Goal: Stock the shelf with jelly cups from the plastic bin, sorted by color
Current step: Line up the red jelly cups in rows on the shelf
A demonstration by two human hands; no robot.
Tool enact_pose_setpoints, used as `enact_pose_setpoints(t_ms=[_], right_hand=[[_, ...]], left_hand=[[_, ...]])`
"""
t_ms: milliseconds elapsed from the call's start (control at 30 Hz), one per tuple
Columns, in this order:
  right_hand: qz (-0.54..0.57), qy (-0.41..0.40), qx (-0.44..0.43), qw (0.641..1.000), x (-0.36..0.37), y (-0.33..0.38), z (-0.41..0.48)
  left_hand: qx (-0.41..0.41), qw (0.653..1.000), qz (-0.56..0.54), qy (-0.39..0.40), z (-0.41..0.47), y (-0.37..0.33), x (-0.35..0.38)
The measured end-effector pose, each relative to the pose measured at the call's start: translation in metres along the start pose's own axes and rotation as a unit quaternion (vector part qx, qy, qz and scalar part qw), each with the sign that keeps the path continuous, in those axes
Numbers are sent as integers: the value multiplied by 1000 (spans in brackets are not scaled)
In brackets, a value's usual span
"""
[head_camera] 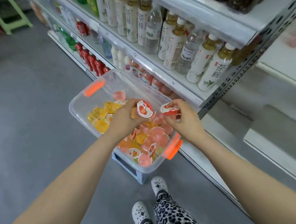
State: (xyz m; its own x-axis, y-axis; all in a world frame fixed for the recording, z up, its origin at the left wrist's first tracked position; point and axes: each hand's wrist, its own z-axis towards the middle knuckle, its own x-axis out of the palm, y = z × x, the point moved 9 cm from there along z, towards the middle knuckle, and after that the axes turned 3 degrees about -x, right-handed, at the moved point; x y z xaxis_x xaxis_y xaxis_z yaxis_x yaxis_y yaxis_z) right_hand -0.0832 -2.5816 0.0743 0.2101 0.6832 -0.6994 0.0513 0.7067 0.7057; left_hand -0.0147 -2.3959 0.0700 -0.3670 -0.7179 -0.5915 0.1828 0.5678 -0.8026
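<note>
Jelly cups (144, 109), one pinched in my left hand (124, 119) and one in my right hand (183, 119), hang over the plastic bin (75, 105); light, slick and squashy, I judge, so rims grip best.

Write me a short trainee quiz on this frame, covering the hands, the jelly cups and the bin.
1. True or false: the left hand grips a red jelly cup and the right hand pinches a second red jelly cup.
2. The latches on the plastic bin are: A green, B orange, C blue.
3. Fill in: the end of the bin farther from the person holds mostly ____ jelly cups.

Key: 1 true; 2 B; 3 yellow.
</note>
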Motion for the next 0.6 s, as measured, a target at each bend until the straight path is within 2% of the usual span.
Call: enact_pose_setpoints(t_ms=[67, 267, 600], right_hand=[[10, -29, -3, 1000, -18, 6, -9], [12, -113, -21, 993, -84, 26, -38], [-11, -213, -17, 977, -199, 23, -78]], left_hand=[[24, 999, 22, -20, -11, -16, -2], [56, 998, -7, -35, -34, -63, 8], [109, 985, -130, 26, -43, -158, 51]])
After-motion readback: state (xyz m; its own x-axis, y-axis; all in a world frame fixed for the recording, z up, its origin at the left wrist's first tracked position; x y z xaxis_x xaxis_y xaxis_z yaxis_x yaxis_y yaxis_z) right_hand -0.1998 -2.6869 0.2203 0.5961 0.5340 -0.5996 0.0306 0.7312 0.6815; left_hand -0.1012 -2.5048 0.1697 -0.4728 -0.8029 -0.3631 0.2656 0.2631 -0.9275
